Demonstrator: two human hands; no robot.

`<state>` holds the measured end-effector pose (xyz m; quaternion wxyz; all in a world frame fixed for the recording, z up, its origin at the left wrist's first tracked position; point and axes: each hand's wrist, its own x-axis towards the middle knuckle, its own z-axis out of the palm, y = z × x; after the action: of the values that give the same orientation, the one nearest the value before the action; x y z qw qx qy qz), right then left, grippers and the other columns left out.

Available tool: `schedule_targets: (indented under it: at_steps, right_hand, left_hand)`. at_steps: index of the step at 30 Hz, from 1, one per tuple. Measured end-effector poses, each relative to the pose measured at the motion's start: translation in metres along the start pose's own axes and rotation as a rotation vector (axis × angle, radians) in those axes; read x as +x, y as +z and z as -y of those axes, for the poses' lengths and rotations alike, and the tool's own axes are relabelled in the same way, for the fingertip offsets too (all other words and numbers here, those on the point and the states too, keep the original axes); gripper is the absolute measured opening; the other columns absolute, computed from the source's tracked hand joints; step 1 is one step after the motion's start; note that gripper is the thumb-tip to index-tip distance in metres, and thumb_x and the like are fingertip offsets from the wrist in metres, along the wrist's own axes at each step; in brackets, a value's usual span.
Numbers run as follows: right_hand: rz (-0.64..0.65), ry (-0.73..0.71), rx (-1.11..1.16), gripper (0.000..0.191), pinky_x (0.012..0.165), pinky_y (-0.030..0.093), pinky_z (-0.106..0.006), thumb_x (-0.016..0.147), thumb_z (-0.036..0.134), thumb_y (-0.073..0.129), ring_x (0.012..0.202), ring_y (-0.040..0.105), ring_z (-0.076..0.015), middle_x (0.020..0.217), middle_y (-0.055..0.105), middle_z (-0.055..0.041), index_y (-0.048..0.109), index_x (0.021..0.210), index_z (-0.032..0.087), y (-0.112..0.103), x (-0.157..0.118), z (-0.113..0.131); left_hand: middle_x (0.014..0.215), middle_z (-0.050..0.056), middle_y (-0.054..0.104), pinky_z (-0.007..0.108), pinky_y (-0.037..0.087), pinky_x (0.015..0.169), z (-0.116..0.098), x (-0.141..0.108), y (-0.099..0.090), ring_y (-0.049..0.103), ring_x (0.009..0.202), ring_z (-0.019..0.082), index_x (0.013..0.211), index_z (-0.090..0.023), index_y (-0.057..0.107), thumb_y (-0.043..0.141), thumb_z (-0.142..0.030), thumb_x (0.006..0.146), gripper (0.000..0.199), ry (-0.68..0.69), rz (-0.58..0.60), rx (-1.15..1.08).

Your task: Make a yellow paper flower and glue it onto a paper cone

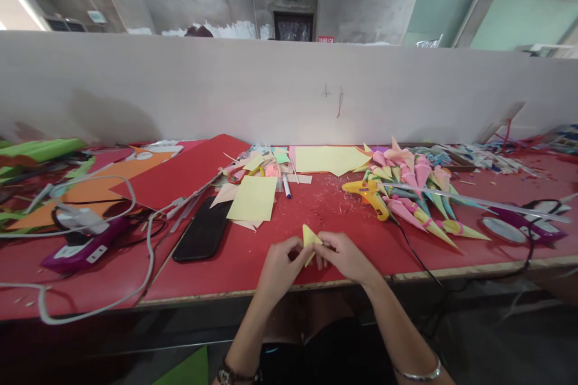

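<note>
Between my two hands, just above the table's front edge, is a small piece of folded yellow paper [309, 236] with a pointed top. My left hand [282, 261] pinches it from the left with thumb and fingers. From the right, my right hand [345, 254] pinches the same paper, its fingertips close to those of the left. The fingers hide the paper's lower middle. Beyond my left hand lies a stack of yellow paper sheets [253, 198]. A yellow glue gun [370, 195] with a long clear glue stick rests beyond my right hand.
A black phone [202, 231] lies left of my hands. Purple power strips [88, 246] with cables sit at both sides. Pink, yellow and green paper cones [422, 183] are piled at right. A marker [286, 186], scissors [244, 174] and red card [185, 171] lie farther back, before a white partition [226, 90].
</note>
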<state>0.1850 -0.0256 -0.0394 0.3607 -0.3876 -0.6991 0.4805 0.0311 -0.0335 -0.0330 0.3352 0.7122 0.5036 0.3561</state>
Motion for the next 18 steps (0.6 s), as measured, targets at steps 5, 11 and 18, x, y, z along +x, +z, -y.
schedule_targets:
  at_steps: [5,11,18]
  right_hand:
    - [0.038,-0.023,-0.102,0.028,0.052,0.036,-0.019,0.081,0.034,0.047,0.049,0.049,-0.0086,0.050,0.052,0.0036,0.045,0.059,0.017,0.0011,-0.0026,0.0050]
    - [0.053,0.020,-0.120,0.031,0.053,0.038,-0.019,0.083,0.037,0.042,0.053,0.052,-0.0102,0.055,0.056,0.0010,0.055,0.066,0.015,0.0013,-0.0003,0.0002]
    - [0.053,-0.048,-0.218,0.043,0.057,0.038,-0.020,0.087,0.040,0.033,0.052,0.053,-0.0098,0.053,0.055,0.0005,0.052,0.059,0.015,0.0012,0.0002,-0.0003]
  left_hand:
    - [0.045,-0.004,0.042,0.019,0.030,0.046,0.0023,0.0006,-0.0036,0.040,0.046,0.009,0.048,-0.015,0.045,0.048,-0.041,0.075,0.037,0.036,-0.095,0.025]
    - [0.047,-0.001,0.057,0.020,0.040,0.049,0.0013,0.0006,-0.0074,0.052,0.047,0.011,0.054,-0.015,0.053,0.050,-0.041,0.073,0.032,-0.099,-0.052,-0.220]
    - [0.054,-0.003,0.059,0.020,0.044,0.053,-0.0014,-0.0016,-0.0077,0.056,0.050,0.011,0.072,-0.016,0.053,0.050,-0.034,0.075,0.018,-0.079,0.011,-0.354]
